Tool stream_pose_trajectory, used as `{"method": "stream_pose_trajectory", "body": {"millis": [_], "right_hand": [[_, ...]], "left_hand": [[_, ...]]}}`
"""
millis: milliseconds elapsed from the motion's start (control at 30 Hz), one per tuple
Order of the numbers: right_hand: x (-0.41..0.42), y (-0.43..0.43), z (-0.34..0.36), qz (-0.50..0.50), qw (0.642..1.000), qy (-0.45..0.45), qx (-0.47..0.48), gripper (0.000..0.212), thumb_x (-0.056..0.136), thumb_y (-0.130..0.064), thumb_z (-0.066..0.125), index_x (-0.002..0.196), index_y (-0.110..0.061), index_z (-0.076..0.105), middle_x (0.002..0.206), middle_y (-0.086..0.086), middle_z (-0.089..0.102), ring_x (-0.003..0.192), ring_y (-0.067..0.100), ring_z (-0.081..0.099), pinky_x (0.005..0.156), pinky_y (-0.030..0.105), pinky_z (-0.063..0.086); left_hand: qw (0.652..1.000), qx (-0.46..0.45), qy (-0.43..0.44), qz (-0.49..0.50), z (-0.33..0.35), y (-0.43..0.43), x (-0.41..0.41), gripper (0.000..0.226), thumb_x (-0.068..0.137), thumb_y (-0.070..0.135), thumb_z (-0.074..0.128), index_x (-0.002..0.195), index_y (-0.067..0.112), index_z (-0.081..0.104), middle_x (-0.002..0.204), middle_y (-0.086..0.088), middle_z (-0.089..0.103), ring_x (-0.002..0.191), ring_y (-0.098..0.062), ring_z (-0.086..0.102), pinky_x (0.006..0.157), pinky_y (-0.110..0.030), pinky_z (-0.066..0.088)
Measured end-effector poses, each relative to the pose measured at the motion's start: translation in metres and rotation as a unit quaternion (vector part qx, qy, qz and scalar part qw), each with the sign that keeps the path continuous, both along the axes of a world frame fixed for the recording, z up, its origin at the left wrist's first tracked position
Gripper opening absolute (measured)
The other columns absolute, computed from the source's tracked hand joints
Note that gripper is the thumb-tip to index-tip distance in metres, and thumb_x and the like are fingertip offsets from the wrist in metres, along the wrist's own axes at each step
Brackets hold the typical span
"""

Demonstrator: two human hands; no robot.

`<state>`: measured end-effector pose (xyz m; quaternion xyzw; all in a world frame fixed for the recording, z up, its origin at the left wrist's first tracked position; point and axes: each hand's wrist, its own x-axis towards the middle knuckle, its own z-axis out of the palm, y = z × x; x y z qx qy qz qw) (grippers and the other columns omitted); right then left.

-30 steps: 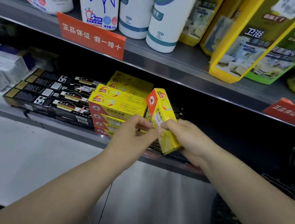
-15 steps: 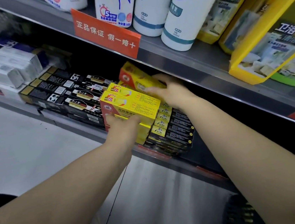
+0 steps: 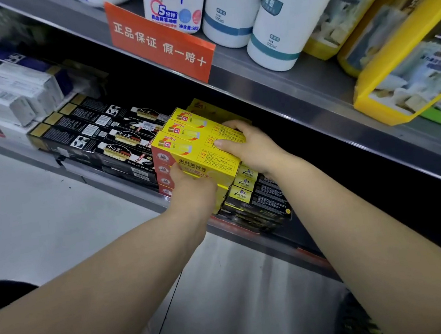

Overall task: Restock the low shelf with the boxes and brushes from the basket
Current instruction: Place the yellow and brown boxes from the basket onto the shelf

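Observation:
A stack of yellow boxes (image 3: 195, 145) with red ends sits on the low shelf (image 3: 145, 198). My right hand (image 3: 250, 146) lies over the right end of the top yellow boxes, fingers pressed on them. From the front, my left hand (image 3: 191, 189) is against the side of the stack, fingers curled on the boxes. Black boxes with yellow ends (image 3: 256, 198) are stacked right of the yellow ones, partly under my right wrist. A dark basket edge (image 3: 354, 319) shows at the bottom right.
Long black boxes (image 3: 104, 136) and white boxes (image 3: 2, 93) fill the low shelf to the left. The upper shelf (image 3: 273, 88) holds white bottles (image 3: 287, 17), yellow refill packs (image 3: 406, 60) and an orange sign (image 3: 160, 41). Grey floor lies below.
A second ago both hands held one yellow box upright before the shelf. It has since gone onto the yellow stack, and both hands now rest on the stack.

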<state>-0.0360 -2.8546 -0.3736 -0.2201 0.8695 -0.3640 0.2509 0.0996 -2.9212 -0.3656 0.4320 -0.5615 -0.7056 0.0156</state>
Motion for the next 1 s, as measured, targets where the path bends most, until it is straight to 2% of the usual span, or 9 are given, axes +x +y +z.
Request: {"method": "stream_pose_trajectory", "body": {"millis": [133, 267, 367, 433, 500, 633, 767, 900, 1000], "right_hand": [[0.002, 0.001, -0.002, -0.009, 1.0, 0.008, 0.003, 0.055, 0.086, -0.038, 0.064, 0.135, -0.026, 0.043, 0.129, 0.001, 0.056, 0.113, 0.021, 0.057, 0.096, 0.041, 0.049], [0.007, 0.008, 0.001, -0.033, 0.998, 0.031, 0.034, 0.076, 0.08, -0.057, 0.061, 0.143, -0.027, 0.03, 0.145, 0.008, 0.038, 0.129, 0.026, 0.042, 0.105, 0.045, 0.04], [0.019, 0.019, 0.009, -0.038, 0.998, 0.037, 0.043, 0.084, 0.078, -0.055, 0.066, 0.145, -0.025, 0.025, 0.147, 0.01, 0.028, 0.131, 0.027, 0.037, 0.105, 0.039, 0.036], [0.028, 0.03, 0.019, -0.035, 0.997, 0.045, 0.059, 0.078, 0.08, -0.048, 0.067, 0.144, -0.024, 0.027, 0.145, 0.01, 0.028, 0.126, 0.024, 0.04, 0.1, 0.032, 0.034], [0.038, 0.049, 0.032, -0.022, 0.996, 0.039, 0.075, 0.066, 0.083, -0.041, 0.066, 0.139, -0.023, 0.035, 0.139, 0.01, 0.033, 0.113, 0.019, 0.046, 0.096, 0.028, 0.037], [0.059, 0.105, 0.068, 0.003, 0.997, 0.003, 0.072, 0.04, 0.087, -0.028, 0.064, 0.124, -0.02, 0.053, 0.126, 0.001, 0.051, 0.111, 0.015, 0.053, 0.095, 0.026, 0.042], [0.08, 0.181, 0.103, -0.02, 0.999, 0.002, 0.038, 0.015, 0.089, -0.021, 0.061, 0.104, -0.026, 0.062, 0.099, -0.011, 0.063, 0.094, 0.005, 0.06, 0.078, 0.012, 0.045], [0.105, 0.266, 0.123, -0.093, 0.996, 0.001, -0.007, 0.015, 0.089, -0.014, 0.061, 0.094, -0.027, 0.064, 0.09, -0.012, 0.065, 0.077, -0.002, 0.058, 0.072, 0.009, 0.045], [0.126, 0.331, 0.124, -0.168, 0.985, -0.022, -0.03, 0.014, 0.09, -0.01, 0.059, 0.093, -0.022, 0.065, 0.094, -0.004, 0.067, 0.083, 0.003, 0.06, 0.079, 0.015, 0.048]], "left_hand": [[1.0, 0.006, -0.008, -0.03, 0.003, 0.003, 0.006, 0.05, 0.09, -0.002, 0.044, 0.139, -0.003, 0.032, 0.07, 0.002, 0.041, 0.058, -0.01, 0.042, 0.052, -0.02, 0.038], [0.999, 0.008, -0.023, -0.022, 0.007, 0.006, 0.005, 0.071, 0.09, 0.001, 0.043, 0.149, 0.023, 0.011, 0.074, -0.003, 0.046, 0.063, -0.016, 0.045, 0.057, -0.025, 0.039], [0.999, 0.01, 0.003, -0.053, 0.008, 0.01, 0.011, 0.043, 0.089, -0.002, 0.045, 0.13, 0.011, 0.043, 0.075, 0.002, 0.044, 0.062, -0.011, 0.044, 0.057, -0.023, 0.04], [0.997, 0.021, -0.003, -0.081, 0.014, 0.016, 0.015, 0.017, 0.089, -0.004, 0.044, 0.092, 0.011, 0.052, 0.073, 0.0, 0.044, 0.062, -0.014, 0.043, 0.058, -0.024, 0.039], [0.993, 0.058, -0.005, -0.104, 0.022, 0.028, 0.015, 0.028, 0.09, -0.005, 0.04, 0.071, 0.014, 0.048, 0.068, -0.004, 0.042, 0.061, -0.017, 0.039, 0.057, -0.025, 0.033], [0.981, 0.019, 0.033, -0.188, 0.041, 0.074, 0.012, 0.018, 0.088, 0.008, 0.05, 0.074, 0.017, 0.057, 0.081, -0.006, 0.061, 0.078, -0.02, 0.055, 0.077, -0.032, 0.045], [0.948, -0.021, 0.087, -0.306, 0.059, 0.127, 0.014, 0.01, 0.087, 0.017, 0.056, 0.08, 0.022, 0.061, 0.099, -0.006, 0.07, 0.088, -0.015, 0.062, 0.086, -0.034, 0.05], [0.922, -0.036, 0.11, -0.37, 0.064, 0.181, 0.01, 0.019, 0.087, 0.009, 0.052, 0.078, 0.023, 0.061, 0.086, 0.003, 0.067, 0.079, -0.009, 0.06, 0.077, -0.023, 0.049], [0.913, -0.068, 0.101, -0.389, 0.066, 0.218, 0.01, 0.022, 0.087, 0.008, 0.051, 0.076, 0.024, 0.062, 0.084, 0.004, 0.068, 0.082, -0.015, 0.062, 0.081, -0.033, 0.052]]}}
